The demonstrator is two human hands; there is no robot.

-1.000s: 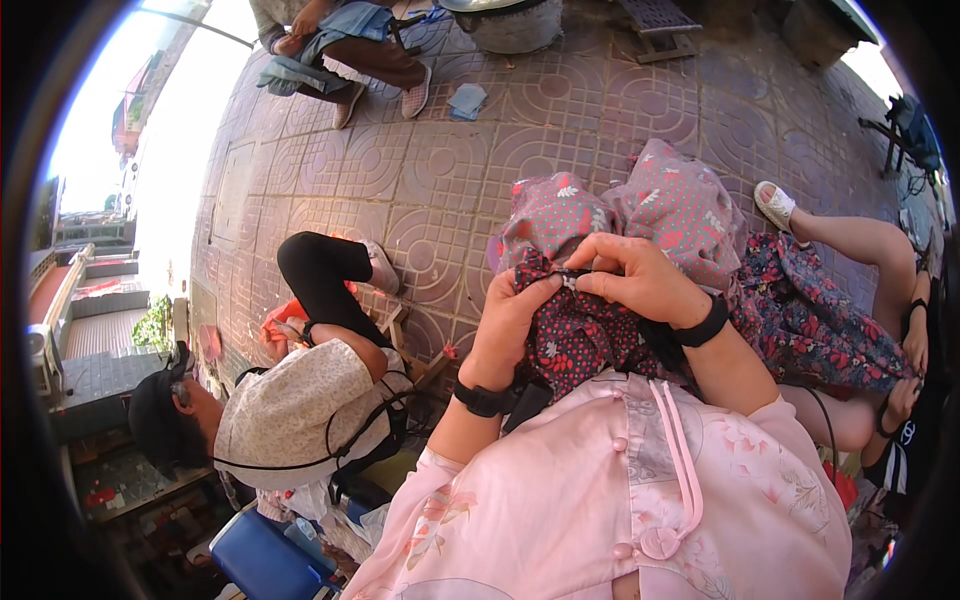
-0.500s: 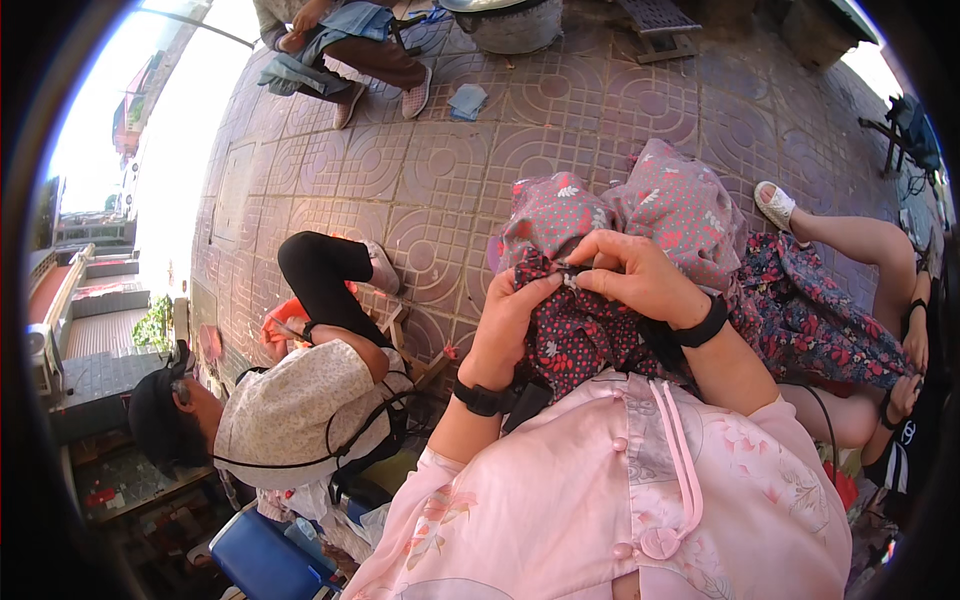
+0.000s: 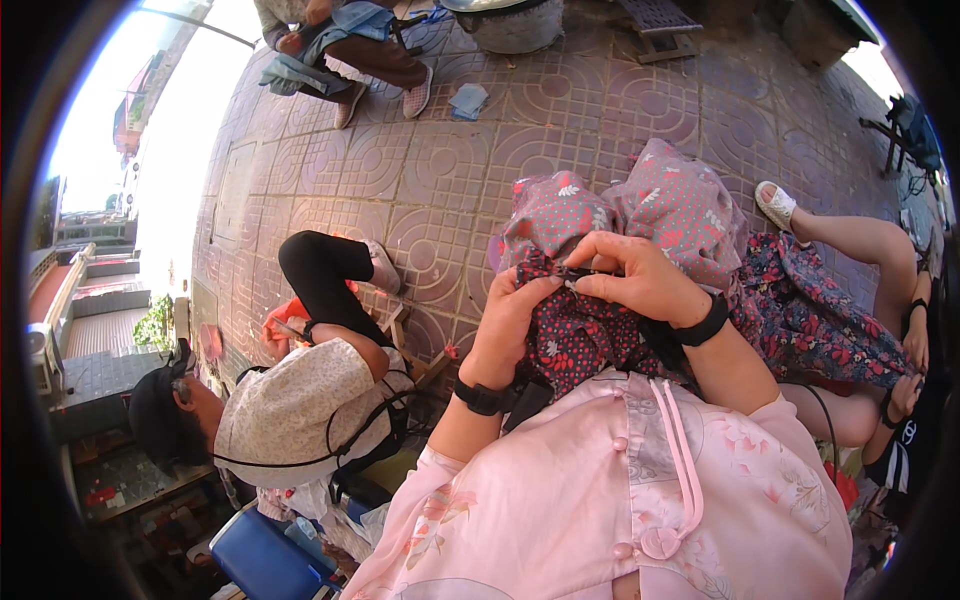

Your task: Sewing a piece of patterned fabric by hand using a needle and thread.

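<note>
Both hands meet over my lap. My left hand (image 3: 508, 310) pinches the gathered upper edge of a dark cloth (image 3: 578, 335) with red and pink dots and flowers. Thumb and forefinger of my right hand (image 3: 645, 285) come together beside the left fingertips, at the same edge. A small thing, partly dark and partly pale, shows between the right fingertips; it is too small to name. The dark cloth lies over my lap. Beyond it, grey-pink dotted fabric (image 3: 675, 195) covers my knees.
To my left sits a person (image 3: 300, 410) in a black cap, holding something orange. Another person's floral-covered lap (image 3: 800, 320) is at my right. Far off are a seated person with blue cloth (image 3: 355, 20), a blue cloth piece (image 3: 467, 101) on the paving and a large metal pot (image 3: 510, 28).
The thumb and forefinger of my right hand have shifted slightly at the cloth's edge. My left hand stays in the same place, still pinching the cloth.
</note>
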